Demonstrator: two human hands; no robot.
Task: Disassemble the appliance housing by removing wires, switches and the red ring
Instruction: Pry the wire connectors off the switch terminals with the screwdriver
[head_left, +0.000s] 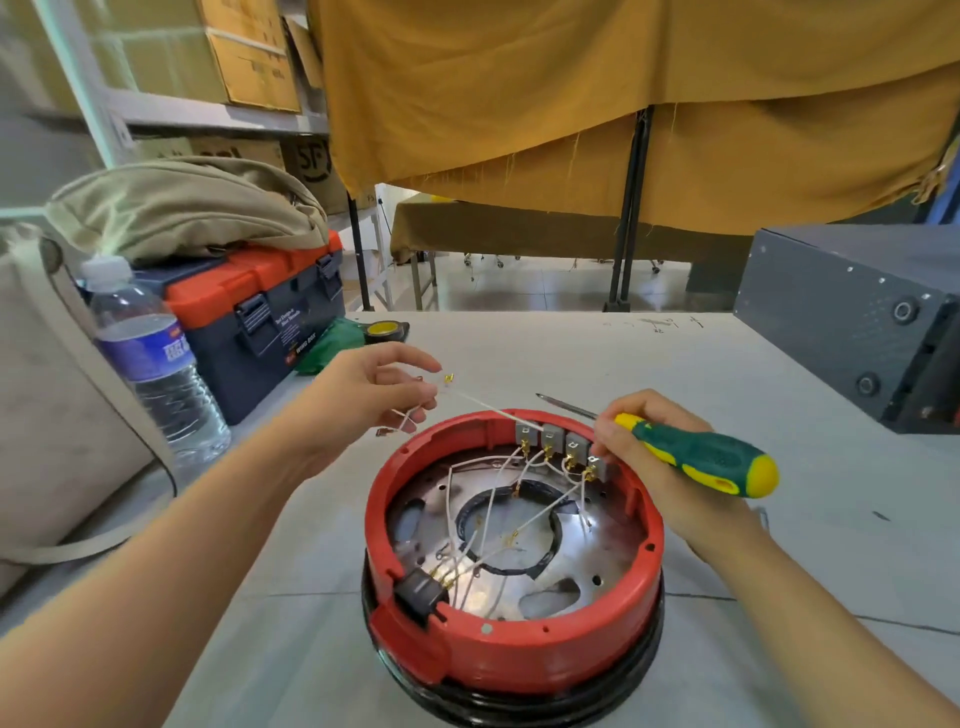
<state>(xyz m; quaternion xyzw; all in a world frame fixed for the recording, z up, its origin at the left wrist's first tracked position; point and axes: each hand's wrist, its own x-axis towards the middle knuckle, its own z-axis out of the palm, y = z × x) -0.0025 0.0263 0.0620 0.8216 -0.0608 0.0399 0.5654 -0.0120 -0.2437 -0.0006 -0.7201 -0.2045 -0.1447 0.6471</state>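
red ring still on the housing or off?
On. The red ring sits seated around the housing top, above the black base, switches mounted in its far wall.

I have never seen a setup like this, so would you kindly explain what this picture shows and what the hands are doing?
There is no machine here: the one picture comes from a camera worn on a person's head, looking down at their own two bare hands. On the grey table sits a round appliance housing with a red ring around its rim, a metal plate inside, white wires and a row of grey switches at the far wall. The left hand pinches a loose white wire with a brass end. The right hand holds a green and yellow screwdriver. To the left stand a water bottle and a toolbox.
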